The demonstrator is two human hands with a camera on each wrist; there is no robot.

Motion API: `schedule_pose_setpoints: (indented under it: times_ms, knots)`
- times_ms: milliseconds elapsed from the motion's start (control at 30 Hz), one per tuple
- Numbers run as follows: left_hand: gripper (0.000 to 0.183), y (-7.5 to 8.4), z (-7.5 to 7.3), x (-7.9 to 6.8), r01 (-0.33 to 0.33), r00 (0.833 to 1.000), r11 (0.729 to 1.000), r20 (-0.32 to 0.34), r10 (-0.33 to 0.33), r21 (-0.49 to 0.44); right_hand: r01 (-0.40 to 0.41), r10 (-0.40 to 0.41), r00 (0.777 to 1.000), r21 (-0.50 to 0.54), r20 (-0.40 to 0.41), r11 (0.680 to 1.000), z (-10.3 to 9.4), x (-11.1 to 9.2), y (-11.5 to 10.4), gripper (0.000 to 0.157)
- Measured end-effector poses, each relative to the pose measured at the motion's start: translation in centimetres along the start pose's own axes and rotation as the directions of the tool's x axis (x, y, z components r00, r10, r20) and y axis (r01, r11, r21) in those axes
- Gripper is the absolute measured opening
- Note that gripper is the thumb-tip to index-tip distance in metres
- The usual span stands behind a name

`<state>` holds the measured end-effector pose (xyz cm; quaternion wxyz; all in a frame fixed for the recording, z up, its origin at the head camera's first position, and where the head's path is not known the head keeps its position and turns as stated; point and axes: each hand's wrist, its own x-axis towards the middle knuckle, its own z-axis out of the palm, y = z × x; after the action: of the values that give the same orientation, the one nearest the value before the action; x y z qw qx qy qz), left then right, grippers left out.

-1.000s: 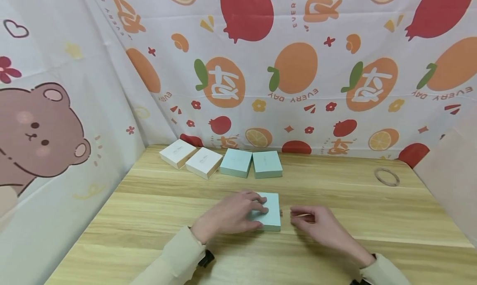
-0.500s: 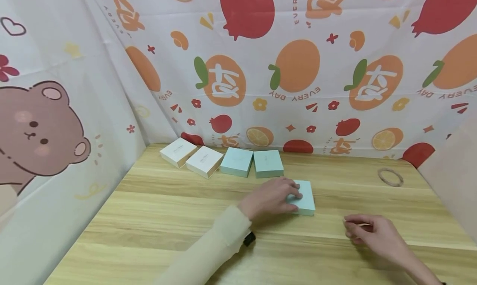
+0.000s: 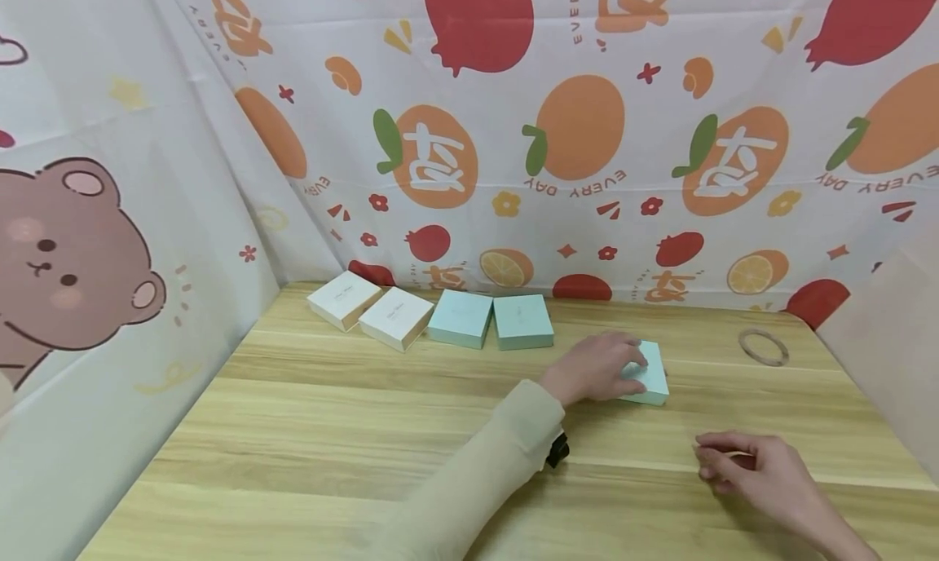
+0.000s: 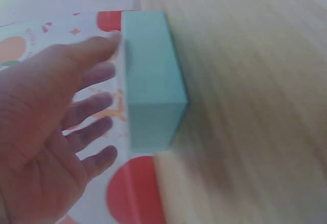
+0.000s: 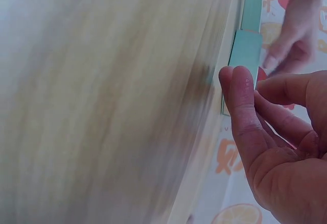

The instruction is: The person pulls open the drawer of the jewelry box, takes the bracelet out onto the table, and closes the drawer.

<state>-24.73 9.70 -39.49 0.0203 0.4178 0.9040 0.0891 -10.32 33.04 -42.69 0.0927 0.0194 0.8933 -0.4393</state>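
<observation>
Loosely spread left hand (image 3: 598,367) over box (image 3: 654,373)

Fruit-Print Cloth (image 3: 579,129) Hangs Behind a Wood-Grain Counter (image 3: 308,439)

Two white boxes (image 3: 397,315) and two mint boxes (image 3: 524,318) sit in a row along the counter's back edge, the white pair to the left. A thin brownish ring (image 3: 770,363) lies flat near the back right. The cloth carries oranges, red pomegranates, citrus slices and small flowers. On the left, a second cloth (image 3: 198,227) shows a brown bear (image 3: 88,255) beneath a pale yellow star (image 3: 128,93).
</observation>
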Motion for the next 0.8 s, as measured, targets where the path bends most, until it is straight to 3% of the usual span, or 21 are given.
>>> schedule_pose_setpoints:
  times_ms: [200,367,567,800]
  knots:
    - [0.025,0.5,-1.0,-2.0,0.100,0.995,0.992,-0.033,-0.098,0.081,-0.007,0.007,1.000,-0.017,-0.005,1.000,-0.1,-0.3,0.2,0.034]
    - [0.015,1.1,-0.2,-2.6,0.088,0.996,0.993,-0.040,-0.085,0.075,-0.035,0.035,0.999,-0.024,0.000,0.999,-0.5,-0.4,0.7,0.035]
    - [0.019,1.3,1.5,0.1,0.073,0.989,0.997,-0.128,-0.075,-0.022,-0.051,0.052,0.998,-0.007,0.021,0.999,-0.8,-0.2,0.6,0.038]
    - [0.018,2.0,2.7,4.2,0.121,0.975,0.987,-0.172,-0.138,-0.105,-0.036,0.036,0.999,-0.037,-0.003,0.999,-0.6,-0.3,0.5,0.034]
